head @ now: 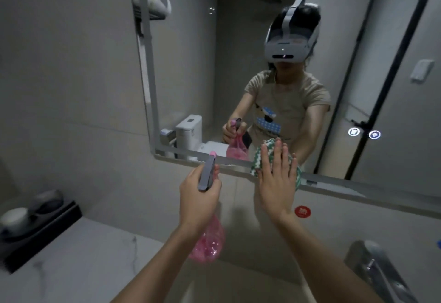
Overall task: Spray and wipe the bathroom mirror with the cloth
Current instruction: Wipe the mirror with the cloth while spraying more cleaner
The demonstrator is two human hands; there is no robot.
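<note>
The right hand (276, 181) lies flat with straight fingers (278, 157) spread a little, pressing a green-and-white cloth (259, 157) against the lower edge of the mirror (238, 64). The cloth bunches out past the fingertips above and past the thumb side to the left, and a strip of it shows beyond the little finger on the right, reaching down over the mirror's lower frame. The left hand (199, 197) curls around the neck of a pink spray bottle (210, 243), its fingers wrapped tight; the bottle's grey spray head (207, 171) rises above the knuckles with a pink nozzle tip pointing at the mirror's bottom edge, while the translucent pink body hangs below the wrist. The two hands are near each other, not touching, the bottle just left of the cloth. Below the right wrist, a round red sticker (302, 212) sits on the wall under the mirror. Further down and to the right of that forearm, a metal faucet (377, 269) stands, blurred. Well left of the left hand, a black tray (43, 233) on the pale countertop (83, 267) carries rounded items too blurred to identify. In the mirror, beyond the fingertips, the reflection shows the person wearing a head-mounted camera, with both arms reaching forward.
</note>
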